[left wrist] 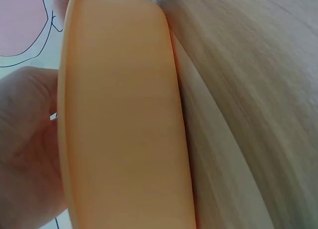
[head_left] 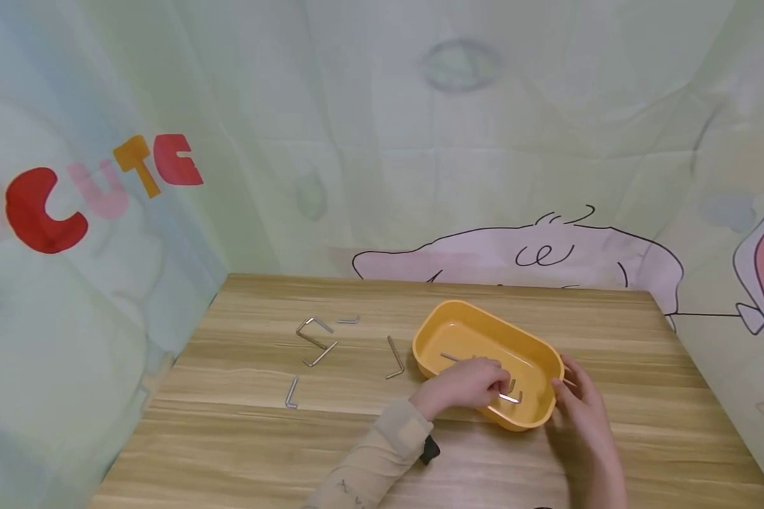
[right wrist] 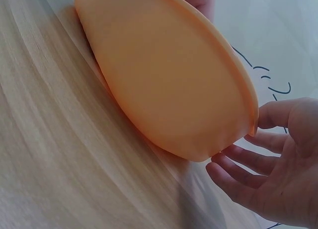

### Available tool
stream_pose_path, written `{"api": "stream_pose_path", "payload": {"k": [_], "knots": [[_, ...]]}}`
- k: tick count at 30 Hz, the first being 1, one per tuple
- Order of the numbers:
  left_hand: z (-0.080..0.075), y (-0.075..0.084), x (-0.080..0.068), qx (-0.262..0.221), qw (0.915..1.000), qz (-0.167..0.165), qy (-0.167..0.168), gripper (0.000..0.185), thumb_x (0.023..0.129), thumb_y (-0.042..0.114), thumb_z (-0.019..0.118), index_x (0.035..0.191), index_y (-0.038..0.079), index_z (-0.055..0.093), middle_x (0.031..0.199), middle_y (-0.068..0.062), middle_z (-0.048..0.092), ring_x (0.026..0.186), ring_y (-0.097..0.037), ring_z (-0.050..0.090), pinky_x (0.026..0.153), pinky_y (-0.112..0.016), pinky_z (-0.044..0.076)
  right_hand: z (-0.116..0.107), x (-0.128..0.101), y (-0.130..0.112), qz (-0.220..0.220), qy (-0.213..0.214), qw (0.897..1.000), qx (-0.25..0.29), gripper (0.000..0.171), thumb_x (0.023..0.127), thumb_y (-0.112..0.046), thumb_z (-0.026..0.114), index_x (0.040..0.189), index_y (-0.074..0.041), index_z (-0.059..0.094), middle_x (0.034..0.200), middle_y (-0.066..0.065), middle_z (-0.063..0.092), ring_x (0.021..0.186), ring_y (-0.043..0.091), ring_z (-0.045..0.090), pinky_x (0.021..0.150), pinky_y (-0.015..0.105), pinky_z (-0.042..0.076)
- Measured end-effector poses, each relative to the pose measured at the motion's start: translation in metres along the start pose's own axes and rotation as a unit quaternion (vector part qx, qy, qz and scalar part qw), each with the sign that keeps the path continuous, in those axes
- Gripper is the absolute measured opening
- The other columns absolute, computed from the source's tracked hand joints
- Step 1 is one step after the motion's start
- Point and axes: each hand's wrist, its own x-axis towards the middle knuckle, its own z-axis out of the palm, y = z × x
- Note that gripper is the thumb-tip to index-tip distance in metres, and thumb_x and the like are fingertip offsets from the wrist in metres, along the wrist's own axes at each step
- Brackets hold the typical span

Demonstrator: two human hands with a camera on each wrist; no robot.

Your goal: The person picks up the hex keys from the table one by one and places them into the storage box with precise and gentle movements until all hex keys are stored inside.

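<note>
A yellow tray (head_left: 506,325) stands on the table with several metal hex keys inside. My left hand (head_left: 467,382) reaches over its near wall with fingers bent down into it. An L-shaped hex key (head_left: 511,399) lies right at those fingertips; whether they pinch it is hidden. In the left wrist view the tray's outer wall (left wrist: 124,110) covers the fingers of that hand (left wrist: 25,144). At the tray's right end my right hand (head_left: 582,403) grips the rim, thumb on top and fingers against the outside, as the right wrist view shows the hand (right wrist: 278,164).
Left of the tray, several hex keys lie on the wooden table (head_left: 229,438): one close by (head_left: 396,357), a short one (head_left: 291,393) nearer the front, a small one (head_left: 349,321) at the back and a cluster (head_left: 315,339). A printed curtain (head_left: 280,177) hangs behind the table.
</note>
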Motion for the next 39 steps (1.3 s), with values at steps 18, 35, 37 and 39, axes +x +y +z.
{"api": "stream_pose_path", "payload": {"k": [18,35,37,39], "knots": [[0.007,0.000,0.018,-0.029,0.9986,-0.025,-0.035,0.013,0.087,0.008,0.059,0.087,0.019,0.066,0.080,0.011,0.054,0.073,0.000,0.047,0.069,-0.019,0.036,0.000,0.000,-0.001,-0.007,0.003,1.000,-0.010,0.055,0.101,-0.022,0.046,0.150,-0.005,0.026,0.134,0.010,0.043,0.104,-0.009,0.048,0.083,0.007,0.045],[-0.001,0.001,0.014,-0.002,0.9998,-0.020,0.009,0.005,0.090,0.016,0.061,0.092,0.020,0.064,0.088,0.008,0.058,0.076,-0.001,0.047,0.064,-0.010,0.034,-0.003,0.001,0.000,-0.017,-0.007,0.999,-0.037,0.055,0.102,-0.015,0.042,0.150,0.001,0.020,0.145,0.029,0.034,0.098,-0.019,0.044,0.079,0.003,0.043],[-0.003,0.003,0.013,-0.001,0.9997,-0.019,0.013,0.005,0.091,0.017,0.061,0.092,0.020,0.064,0.089,0.009,0.057,0.077,-0.001,0.048,0.064,-0.010,0.035,-0.002,0.002,0.000,-0.021,-0.008,0.999,-0.033,0.055,0.102,-0.014,0.042,0.150,0.002,0.020,0.145,0.030,0.032,0.098,-0.019,0.044,0.079,0.004,0.044],[-0.004,0.004,0.011,-0.003,0.9997,-0.018,0.016,0.004,0.091,0.018,0.061,0.093,0.021,0.064,0.090,0.010,0.057,0.078,-0.001,0.049,0.065,-0.010,0.036,-0.002,0.002,0.000,-0.024,-0.007,0.999,-0.029,0.056,0.102,-0.014,0.042,0.150,0.003,0.020,0.145,0.031,0.032,0.098,-0.019,0.044,0.078,0.003,0.044]]}}
